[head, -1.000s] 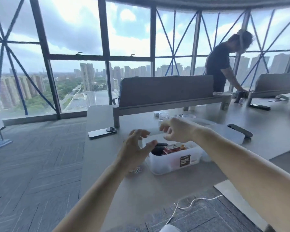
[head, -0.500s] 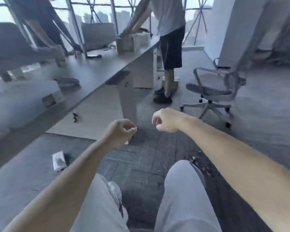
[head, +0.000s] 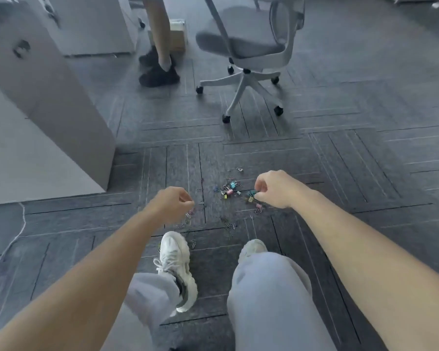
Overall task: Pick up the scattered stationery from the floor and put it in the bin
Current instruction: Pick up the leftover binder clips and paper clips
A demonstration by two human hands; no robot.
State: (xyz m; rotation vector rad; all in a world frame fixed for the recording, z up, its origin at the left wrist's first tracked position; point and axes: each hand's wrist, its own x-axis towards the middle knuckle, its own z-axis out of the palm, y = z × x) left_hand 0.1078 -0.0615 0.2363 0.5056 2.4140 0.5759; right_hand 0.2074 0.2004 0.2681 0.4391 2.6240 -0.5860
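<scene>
Small coloured binder clips (head: 229, 191) and several thin paper clips (head: 229, 226) lie scattered on the dark carpet in front of my shoes. My right hand (head: 274, 189) is down at the right side of the pile, its fingertips pinching a teal binder clip (head: 252, 192). My left hand (head: 172, 203) hovers at the pile's left edge with its fingers curled; a few paper clips (head: 190, 213) lie just under its fingertips, and I see nothing in its grip. The bin is out of view.
A white desk panel (head: 48, 102) stands at the left. A grey office chair (head: 246, 49) on castors stands beyond the clips. Another person's leg and black shoes (head: 160, 72) are beside it. A white cable (head: 8, 249) runs along the floor at left.
My view swung from the desk and its bin down to the floor. Both hands dropped to the scattered clips, and my right hand now pinches a teal clip.
</scene>
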